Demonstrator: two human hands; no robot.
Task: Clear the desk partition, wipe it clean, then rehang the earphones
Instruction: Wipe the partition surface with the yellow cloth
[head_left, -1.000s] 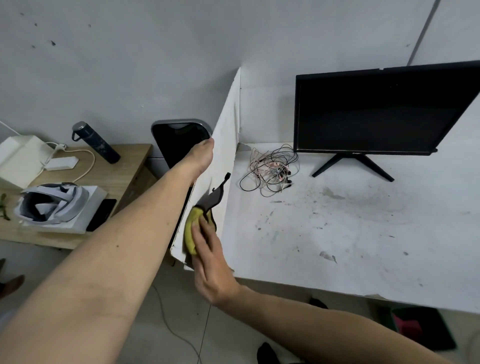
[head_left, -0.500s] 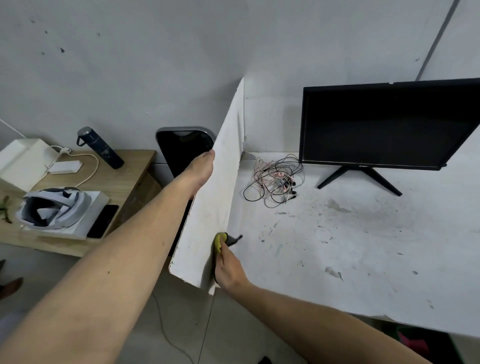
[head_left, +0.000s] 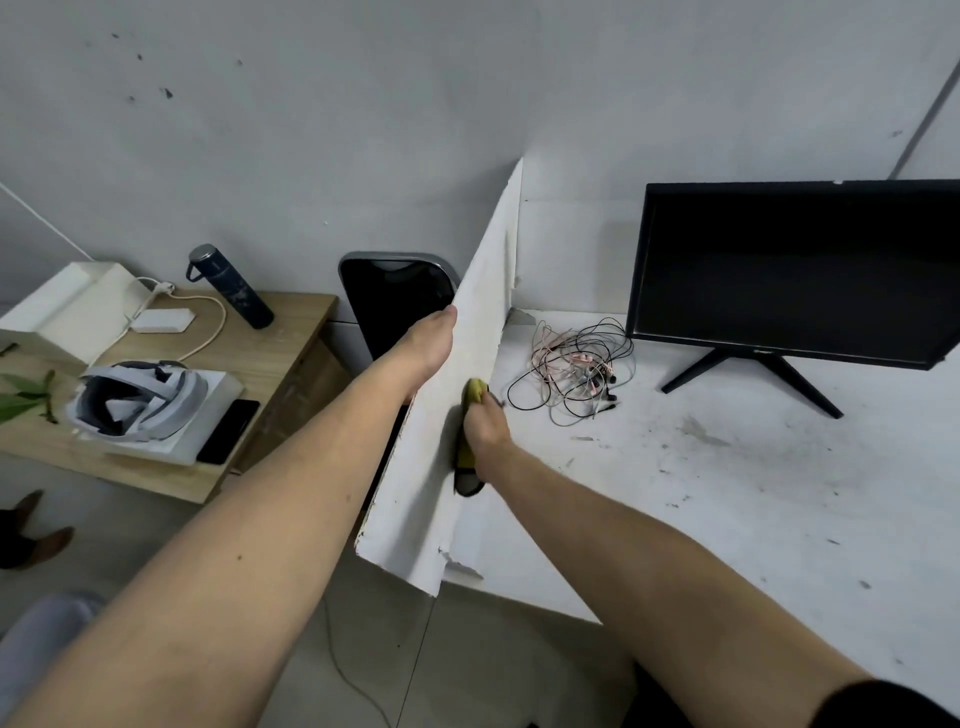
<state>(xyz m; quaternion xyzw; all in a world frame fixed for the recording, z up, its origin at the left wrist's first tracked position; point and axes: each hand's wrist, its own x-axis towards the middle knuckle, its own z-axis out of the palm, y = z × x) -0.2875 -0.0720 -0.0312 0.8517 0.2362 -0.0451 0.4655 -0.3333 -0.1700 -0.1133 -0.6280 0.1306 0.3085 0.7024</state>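
Head view, right hand (head_left: 485, 426) pressing cloth (head_left: 466, 452) on partition (head_left: 457, 415)

We take this for a plain office: a white desk (head_left: 727, 499) with a partition (head_left: 467, 364) along its left edge, a monitor (head_left: 795, 270) at its back edge, and a wooden side table (head_left: 275, 364) carrying a headset (head_left: 137, 400) and bottle (head_left: 231, 287).
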